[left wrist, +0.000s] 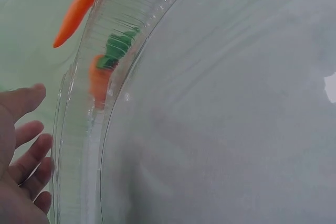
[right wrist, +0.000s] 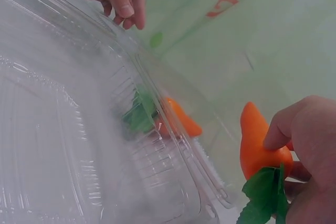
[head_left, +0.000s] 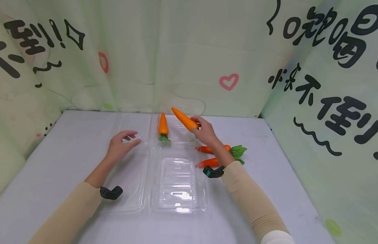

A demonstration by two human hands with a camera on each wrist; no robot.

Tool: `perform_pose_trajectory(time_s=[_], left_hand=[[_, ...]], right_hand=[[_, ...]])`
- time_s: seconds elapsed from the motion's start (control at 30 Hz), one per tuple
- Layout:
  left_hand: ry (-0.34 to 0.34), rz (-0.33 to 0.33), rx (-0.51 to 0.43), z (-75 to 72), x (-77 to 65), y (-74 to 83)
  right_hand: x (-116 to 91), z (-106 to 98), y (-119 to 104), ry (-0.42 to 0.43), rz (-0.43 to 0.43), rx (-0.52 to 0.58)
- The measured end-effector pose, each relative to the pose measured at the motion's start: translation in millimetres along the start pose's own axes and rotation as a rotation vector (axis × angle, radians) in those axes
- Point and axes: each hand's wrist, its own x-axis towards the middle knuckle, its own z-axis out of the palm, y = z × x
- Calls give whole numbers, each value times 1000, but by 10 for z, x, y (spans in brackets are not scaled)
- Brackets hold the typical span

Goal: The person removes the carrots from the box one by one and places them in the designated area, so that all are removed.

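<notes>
My right hand (head_left: 204, 130) grips an orange toy carrot (head_left: 184, 118) by its thick end, above the far part of a clear plastic container (head_left: 204, 200). In the right wrist view the thumb presses the carrot's side, and green leaves (right wrist: 262, 195) hang below the fingers. A second carrot (head_left: 163, 126) lies at the container's far left, its leaves toward me; the wrist views show it through clear ribbed plastic. My left hand (head_left: 120, 147) holds nothing. Its fingers are loosely bent over the clear lid-like part (head_left: 128, 196) on the left.
Two more carrots, a farther one (head_left: 202, 149) and a nearer one (head_left: 208, 163), lie right of the container, partly under my right forearm. The white table (head_left: 277, 189) ends at a pale green curtain (head_left: 189, 61) behind, with more curtain on both sides.
</notes>
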Motion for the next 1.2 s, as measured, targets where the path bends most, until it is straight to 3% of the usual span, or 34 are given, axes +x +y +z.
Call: perform_pose_trajectory(time_s=[0.23,0.67,0.9,1.2], left_hand=[[-50,-7,20,45,12,51],[-72,-26,52,145,41,141],[-98,-70,62,176,71,190],[-101,-50,72,212,100,197]], right_hand=[[-27,-40,45,14,-6,-2],[-51,-93,112,27,3,1],[-78,-128,124,28,2,15],[-92,-161,155,52,19,7]])
